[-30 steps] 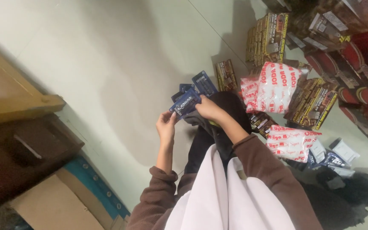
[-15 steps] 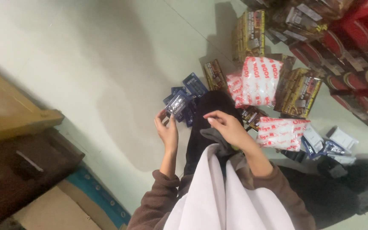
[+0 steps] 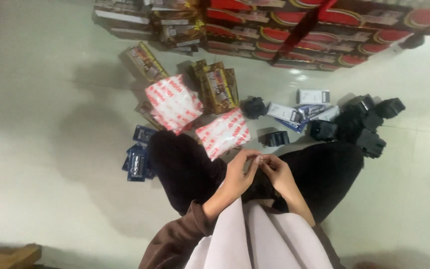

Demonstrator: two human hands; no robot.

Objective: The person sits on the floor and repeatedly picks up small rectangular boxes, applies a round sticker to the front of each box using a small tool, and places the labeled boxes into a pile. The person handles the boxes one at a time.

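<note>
Fingers [image 3: 255,160] of both hands pinch something tiny over the lap; red-and-white plastic packets [image 3: 223,132] and blue blister packs [image 3: 138,162] lie on the floor [image 3: 51,164].

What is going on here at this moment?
A person sits on a pale tiled floor, with the left hand and right hand meeting over the lap, pinching something too small to identify. Two red-and-white bags lie just ahead, blue packets to the left, black parts to the right, and stacked red boxes beyond.
</note>
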